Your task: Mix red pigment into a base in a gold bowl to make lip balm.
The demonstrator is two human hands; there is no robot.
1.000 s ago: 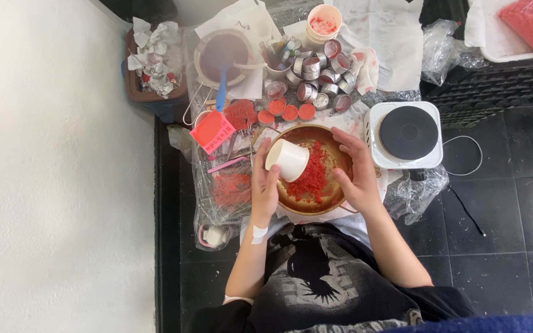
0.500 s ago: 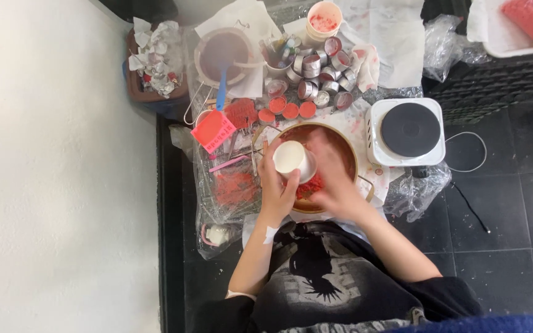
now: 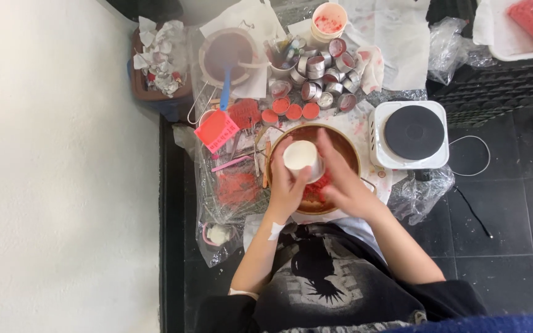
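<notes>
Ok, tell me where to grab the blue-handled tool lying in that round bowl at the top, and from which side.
Grip the blue-handled tool by the lower end of its handle, coming from the near side. That end sticks out over the round bowl's rim towards the red square piece, so it is free, while the upper end lies inside the bowl. Both hands are busy at the white cup.

Both hands (image 3: 319,179) hold a cup (image 3: 300,156) over the bowl (image 3: 347,145), hotplate (image 3: 413,132) right, apparently tins (image 3: 322,74) behind.
</notes>
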